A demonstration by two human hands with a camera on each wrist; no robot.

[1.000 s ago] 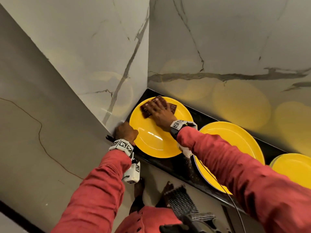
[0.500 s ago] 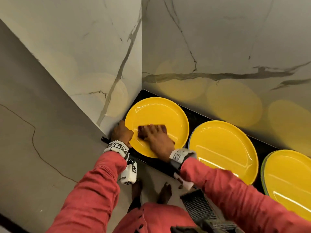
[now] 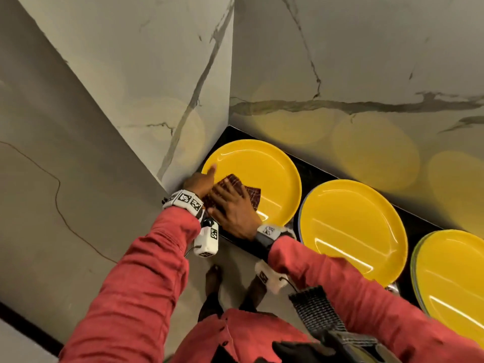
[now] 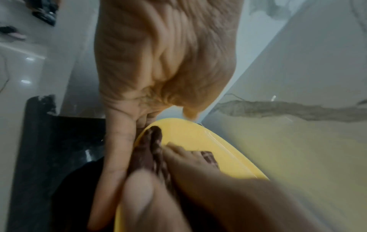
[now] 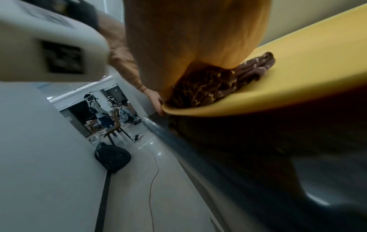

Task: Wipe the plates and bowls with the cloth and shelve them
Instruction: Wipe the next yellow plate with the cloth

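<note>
Head view: three yellow plates sit in a row on the black worktop [image 3: 324,176] against the marble wall, and the leftmost plate [image 3: 264,174], centre frame, is the one under the hands. The right hand [image 3: 233,210] lies flat on the brown checked cloth [image 3: 251,196], fingers spread, pressing it onto the plate's near-left part. The left hand [image 3: 200,183] holds the rim, one finger pointing up along the edge. Left wrist view: thumb on top of the rim [image 4: 143,135], fingers beneath, a pinching grip. Right wrist view: the cloth [image 5: 218,83] is bunched under the palm, on the plate [image 5: 298,75].
</note>
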